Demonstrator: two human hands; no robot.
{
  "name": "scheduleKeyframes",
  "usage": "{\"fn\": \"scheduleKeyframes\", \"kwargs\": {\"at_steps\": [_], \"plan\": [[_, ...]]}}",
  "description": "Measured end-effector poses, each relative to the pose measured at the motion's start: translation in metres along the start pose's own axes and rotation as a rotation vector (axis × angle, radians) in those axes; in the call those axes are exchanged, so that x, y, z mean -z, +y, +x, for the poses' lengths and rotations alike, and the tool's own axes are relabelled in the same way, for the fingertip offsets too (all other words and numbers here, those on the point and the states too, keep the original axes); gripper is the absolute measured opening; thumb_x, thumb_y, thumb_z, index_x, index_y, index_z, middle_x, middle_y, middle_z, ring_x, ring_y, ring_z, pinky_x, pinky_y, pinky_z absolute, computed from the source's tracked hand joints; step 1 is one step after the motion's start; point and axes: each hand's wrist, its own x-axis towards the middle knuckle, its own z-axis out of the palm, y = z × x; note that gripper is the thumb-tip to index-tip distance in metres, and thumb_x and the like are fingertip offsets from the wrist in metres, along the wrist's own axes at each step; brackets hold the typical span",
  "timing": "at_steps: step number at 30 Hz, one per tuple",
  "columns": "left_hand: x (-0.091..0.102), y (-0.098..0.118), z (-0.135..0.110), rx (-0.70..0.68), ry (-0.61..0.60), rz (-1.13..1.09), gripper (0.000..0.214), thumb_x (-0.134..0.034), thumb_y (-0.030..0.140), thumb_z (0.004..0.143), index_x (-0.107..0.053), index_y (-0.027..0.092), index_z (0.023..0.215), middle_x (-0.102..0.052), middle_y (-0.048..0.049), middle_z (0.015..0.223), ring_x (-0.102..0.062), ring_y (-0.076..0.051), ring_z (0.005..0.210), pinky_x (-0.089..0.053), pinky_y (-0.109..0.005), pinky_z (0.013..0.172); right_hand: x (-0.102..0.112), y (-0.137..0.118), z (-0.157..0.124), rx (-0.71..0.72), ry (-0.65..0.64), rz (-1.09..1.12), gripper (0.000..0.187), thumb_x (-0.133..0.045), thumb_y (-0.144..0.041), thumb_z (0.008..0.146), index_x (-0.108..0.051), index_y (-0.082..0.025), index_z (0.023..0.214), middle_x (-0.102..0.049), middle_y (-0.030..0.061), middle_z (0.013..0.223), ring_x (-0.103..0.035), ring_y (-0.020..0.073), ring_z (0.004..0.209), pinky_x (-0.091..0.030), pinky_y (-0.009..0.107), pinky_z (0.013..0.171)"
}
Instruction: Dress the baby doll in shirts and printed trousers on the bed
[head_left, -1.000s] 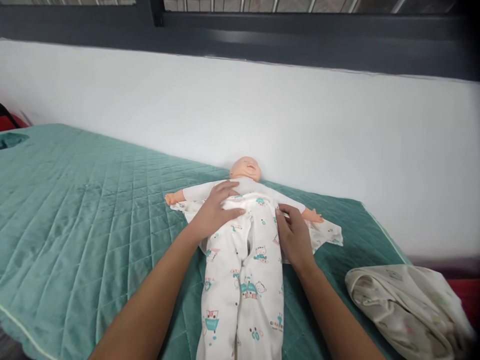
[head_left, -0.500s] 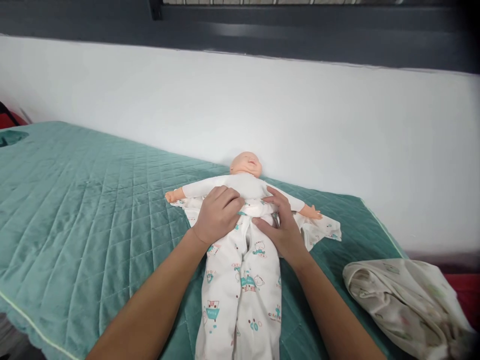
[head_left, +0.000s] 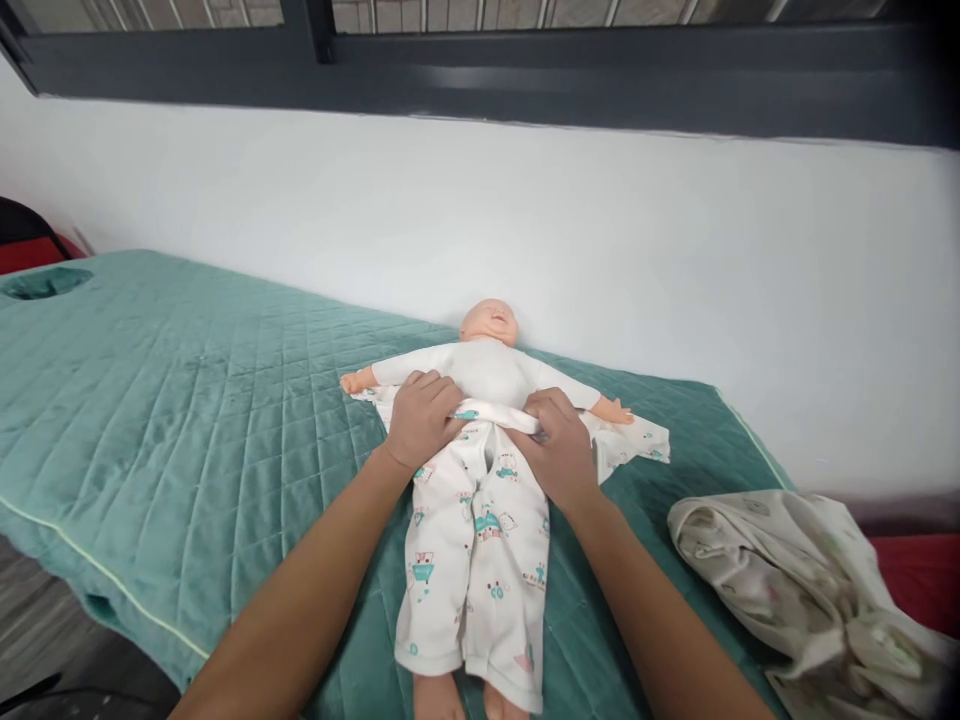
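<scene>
A baby doll (head_left: 491, 375) lies on its back, arms spread, its head near the wall. White printed baby pants (head_left: 472, 560) cover its legs, and its feet show below the cuffs. My left hand (head_left: 424, 415) is closed on one side of the pants' waistband (head_left: 495, 412), fingers curled over the edge. On the other side my right hand (head_left: 559, 445) pinches the same waistband, thumb below and fingers above. The band is stretched across the belly between both hands. Beneath the doll's arms a printed baby shirt (head_left: 634, 445) is spread out, partly hidden by the body.
A green quilted cover (head_left: 187, 400) lies under the doll, with an oval hole (head_left: 46, 283) at far left. A crumpled pale cloth (head_left: 810, 590) lies at right beside something red (head_left: 919, 580). The white wall (head_left: 375, 200) and dark window frame (head_left: 480, 75) stand behind.
My right hand's fingers have closed on the waistband, which is now pulled into a taut band. The view has shifted, so the doll's feet and more of the window show.
</scene>
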Motion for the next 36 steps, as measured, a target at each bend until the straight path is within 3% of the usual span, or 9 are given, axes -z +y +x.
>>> {"fn": "scheduleKeyframes", "kwargs": {"at_steps": [5, 9, 13, 19, 23, 26, 30, 36], "plan": [[0.024, 0.003, -0.038, 0.163, -0.099, 0.01, 0.031, -0.049, 0.042, 0.092, -0.053, 0.022, 0.069, -0.057, -0.0036, 0.067, -0.052, -0.021, 0.071, -0.034, -0.035, 0.068, 0.001, 0.01, -0.003, 0.109, -0.082, -0.105, 0.014, -0.057, -0.019, 0.083, -0.047, -0.025, 0.074, -0.054, 0.0026, 0.079, -0.052, 0.0223, 0.082, -0.042, 0.036, 0.075], [0.042, 0.018, -0.061, 0.308, -0.192, -0.079, 0.018, -0.054, 0.035, 0.089, -0.057, 0.021, 0.077, -0.06, -0.002, 0.073, -0.055, -0.02, 0.076, -0.036, -0.034, 0.071, 0.0, 0.012, -0.005, 0.098, -0.082, -0.114, 0.01, -0.055, -0.018, 0.08, -0.05, -0.024, 0.075, -0.055, 0.0024, 0.079, -0.053, 0.022, 0.082, -0.042, 0.035, 0.076], [0.053, 0.032, -0.064, 0.438, -0.201, -0.244, 0.027, -0.056, 0.048, 0.088, -0.057, 0.021, 0.09, -0.062, -0.0022, 0.085, -0.057, -0.02, 0.084, -0.041, -0.034, 0.078, 0.001, 0.01, -0.006, 0.026, -0.006, -0.127, 0.006, -0.056, -0.019, 0.077, -0.054, -0.023, 0.081, -0.058, 0.0035, 0.085, -0.056, 0.0221, 0.083, -0.043, 0.034, 0.073], [0.058, 0.037, -0.064, 0.41, -0.184, -0.304, 0.038, -0.061, 0.053, 0.084, -0.055, 0.02, 0.102, -0.062, -0.0048, 0.095, -0.057, -0.022, 0.092, -0.043, -0.036, 0.084, 0.013, -0.006, -0.033, 0.039, -0.054, -0.101, 0.006, -0.053, -0.017, 0.078, -0.055, -0.023, 0.08, -0.06, 0.0024, 0.079, -0.057, 0.0203, 0.079, -0.042, 0.031, 0.071], [0.056, 0.036, -0.065, 0.36, -0.173, -0.319, 0.03, -0.059, 0.046, 0.088, -0.056, 0.021, 0.104, -0.062, -0.0055, 0.1, -0.056, -0.023, 0.097, -0.043, -0.038, 0.087, 0.021, -0.032, -0.065, -0.139, -0.148, -0.06, 0.005, -0.058, -0.019, 0.078, -0.055, -0.023, 0.079, -0.059, -0.0007, 0.075, -0.056, 0.0172, 0.071, -0.041, 0.029, 0.066], [0.055, 0.035, -0.064, 0.343, -0.139, -0.364, 0.029, -0.06, 0.043, 0.088, -0.058, 0.022, 0.107, -0.059, -0.0063, 0.107, -0.054, -0.023, 0.104, -0.042, -0.037, 0.092, 0.024, -0.045, -0.074, -0.302, -0.167, 0.022, 0.008, -0.063, -0.025, 0.079, -0.055, -0.023, 0.08, -0.059, -0.0021, 0.076, -0.054, 0.016, 0.069, -0.04, 0.028, 0.065], [0.051, 0.034, -0.061, 0.408, -0.108, -0.479, 0.026, -0.062, 0.041, 0.088, -0.059, 0.022, 0.106, -0.055, -0.0063, 0.11, -0.052, -0.021, 0.106, -0.043, -0.034, 0.093, 0.024, -0.043, -0.068, -0.392, -0.149, 0.187, 0.019, -0.061, -0.041, 0.085, -0.055, -0.023, 0.088, -0.059, -0.0009, 0.085, -0.053, 0.0165, 0.077, -0.042, 0.029, 0.069], [0.038, 0.032, -0.043, 0.381, -0.077, -0.557, 0.021, -0.06, 0.037, 0.089, -0.057, 0.021, 0.102, -0.053, -0.0056, 0.106, -0.052, -0.019, 0.102, -0.043, -0.032, 0.092, 0.018, -0.028, -0.068, -0.421, -0.024, 0.339, 0.032, -0.063, -0.046, 0.084, -0.054, -0.025, 0.106, -0.053, 0.0028, 0.106, -0.053, 0.019, 0.1, -0.045, 0.031, 0.084]]}}
